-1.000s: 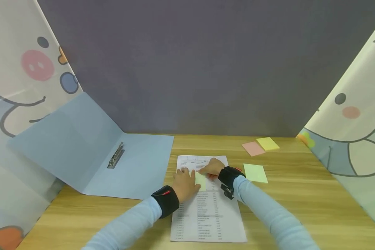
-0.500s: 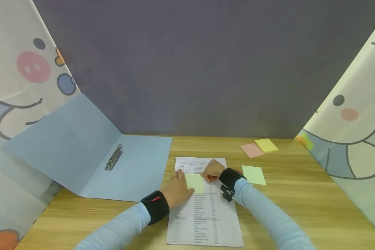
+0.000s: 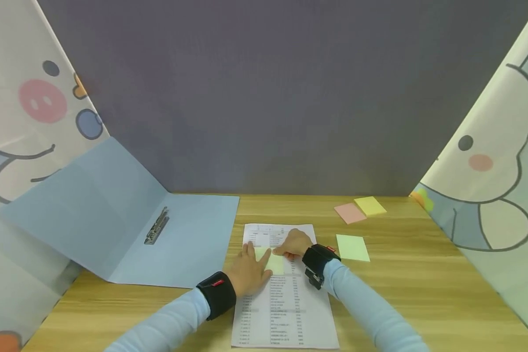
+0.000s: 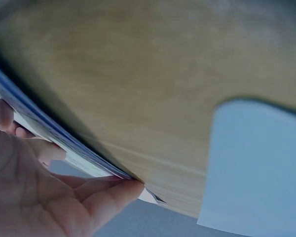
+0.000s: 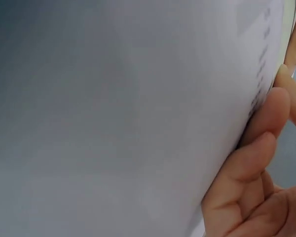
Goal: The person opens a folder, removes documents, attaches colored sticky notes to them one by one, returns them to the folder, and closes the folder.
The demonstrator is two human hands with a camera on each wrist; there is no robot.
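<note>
A pale green sticky note [image 3: 275,264] lies on a printed sheet of paper [image 3: 286,318], which may be the top of a stack. My left hand [image 3: 246,271] rests over the left side of the note with its fingers spread, one finger reaching across it. From the right, my right hand [image 3: 294,243] presses the note's upper part with an outstretched index finger; its other fingers are bent under the palm. In the right wrist view, those bent fingers [image 5: 256,158] touch the printed sheet. The left wrist view shows my left hand [image 4: 54,197] along the paper's edge.
An open blue folder [image 3: 193,234] with a metal clip [image 3: 157,226] stands to the left. On the wooden table [image 3: 422,274] to the right lie a green sticky pad [image 3: 353,248], a pink pad [image 3: 350,213] and a yellow pad [image 3: 370,206]. A dark panel [image 3: 246,98] rises behind.
My left hand first drew left off the note, then one finger came back over it. My right index finger has shifted left along the note's top. The head view has shifted slightly.
</note>
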